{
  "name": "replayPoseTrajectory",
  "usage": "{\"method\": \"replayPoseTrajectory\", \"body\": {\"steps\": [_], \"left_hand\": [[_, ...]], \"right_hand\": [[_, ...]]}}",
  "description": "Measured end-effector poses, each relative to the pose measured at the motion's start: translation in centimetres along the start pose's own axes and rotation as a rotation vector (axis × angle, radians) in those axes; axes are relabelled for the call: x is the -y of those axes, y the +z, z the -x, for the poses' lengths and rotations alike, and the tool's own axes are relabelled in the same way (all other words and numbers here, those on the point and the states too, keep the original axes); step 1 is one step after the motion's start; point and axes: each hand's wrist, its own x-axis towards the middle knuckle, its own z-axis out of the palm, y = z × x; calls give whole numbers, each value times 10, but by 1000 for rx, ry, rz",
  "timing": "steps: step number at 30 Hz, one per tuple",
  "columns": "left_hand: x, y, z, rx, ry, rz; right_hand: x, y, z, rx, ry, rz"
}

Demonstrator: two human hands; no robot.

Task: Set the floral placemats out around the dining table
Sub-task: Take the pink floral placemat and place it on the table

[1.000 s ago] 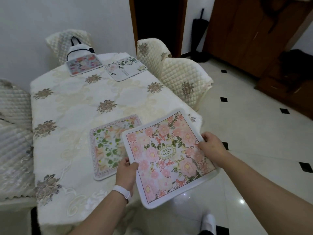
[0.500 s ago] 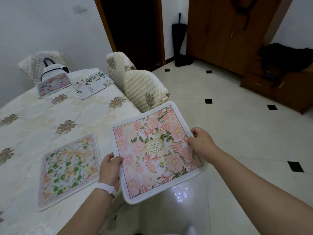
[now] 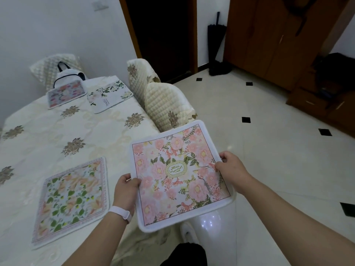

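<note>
Placemat (image 3: 178, 175), square, soft, pink-flowered, is gripped by left hand (image 3: 125, 189) and right hand (image 3: 231, 169).

Folded black umbrella (image 3: 216, 38) against the wall beside wooden wardrobe (image 3: 278, 35).

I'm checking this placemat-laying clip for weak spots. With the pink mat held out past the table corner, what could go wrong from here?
1. The pink placemat hangs mostly over the floor, pinched at its side edges by the left hand and right hand; a loosened pinch would likely drop it.
2. The two quilted chairs crowd the table's right edge, so it might snag on them.
3. Laid near this corner, it could overlap the green-leaf placemat.
</note>
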Motion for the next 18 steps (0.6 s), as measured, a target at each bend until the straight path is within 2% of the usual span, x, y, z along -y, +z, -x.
{"method": "replayPoseTrajectory", "body": {"steps": [13,18], "left_hand": [[-7,1,-137,-113,-155,40],[-29,-1,-180,-130,-152,49]], "right_hand": [[59,70,-136,135,45,83],[90,93,-179,180,29,120]]}}
